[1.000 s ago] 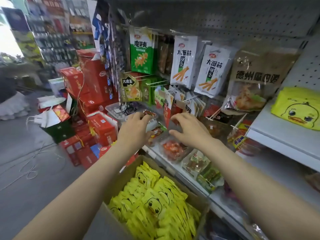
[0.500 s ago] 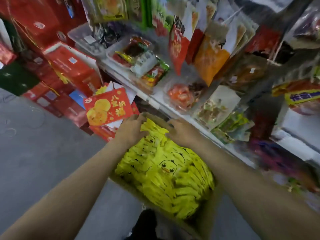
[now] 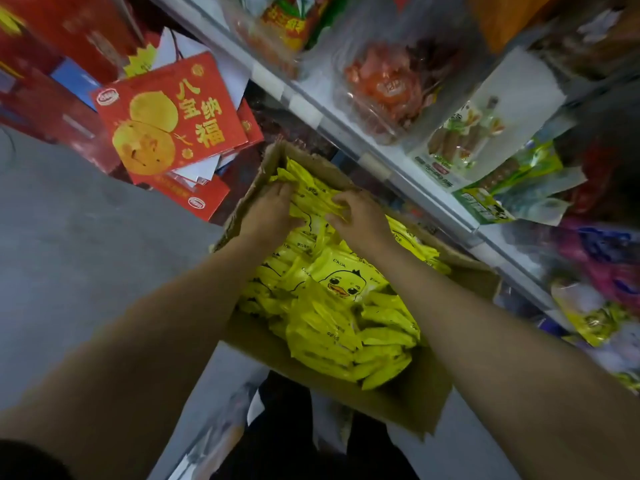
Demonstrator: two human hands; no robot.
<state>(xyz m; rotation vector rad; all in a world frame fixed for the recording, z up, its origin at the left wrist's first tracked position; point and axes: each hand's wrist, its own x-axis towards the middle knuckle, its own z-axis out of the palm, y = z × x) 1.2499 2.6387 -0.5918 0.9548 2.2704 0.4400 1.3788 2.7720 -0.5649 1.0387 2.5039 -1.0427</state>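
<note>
Head camera: both hands work the far, 12 o'clock end of an open cardboard box (image 3: 401, 403) packed with yellow duck packets (image 3: 332, 327), which stands on the floor below the shop shelf (image 3: 349, 133). We judge the restocking to be at an early stage. The box looks close to full, nothing has been lifted clear of it, and the carry up to the shelf at 1 to 3 o'clock is not yet begun.

The left hand (image 3: 273, 211) lies on the packets by the box's 10 o'clock wall, its fingers (image 3: 282, 190) fairly straight and pressed down among them, gripping nothing that we can make out. The right hand (image 3: 362, 220) sits just beside it, fingers (image 3: 341, 206) curled in and pinching the top edges of a few packets. A red gift box (image 3: 166, 123) leans at 10 o'clock, and a clear tub of orange snacks (image 3: 388, 88) sits on the shelf at 1 o'clock.
</note>
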